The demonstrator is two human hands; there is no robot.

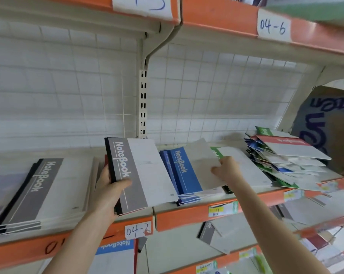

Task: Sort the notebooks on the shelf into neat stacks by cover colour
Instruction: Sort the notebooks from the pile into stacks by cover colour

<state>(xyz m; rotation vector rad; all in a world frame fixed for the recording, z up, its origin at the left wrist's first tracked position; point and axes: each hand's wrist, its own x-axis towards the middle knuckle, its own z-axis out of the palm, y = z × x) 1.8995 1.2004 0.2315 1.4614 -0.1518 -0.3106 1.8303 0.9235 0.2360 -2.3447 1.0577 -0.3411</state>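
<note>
Head view, left hand (109,187) grips grey notebook (141,175), long axis front-to-back, right hand (226,171) pinches blue notebook (185,173)

On the shelf (187,216), a notebook stack (42,192) lies left, a second stack (187,175) at centre, a tumbled notebook heap (291,161) right.

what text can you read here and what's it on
"NoteBook": grey notebook gripped by the left hand
"NoteBook": grey stack, blue notebook, lower-shelf notebook
"04-6": upper shelf label
"04-2": shelf-edge label
Price tags: too blurred to read
Cardboard box lettering: cut off
</note>
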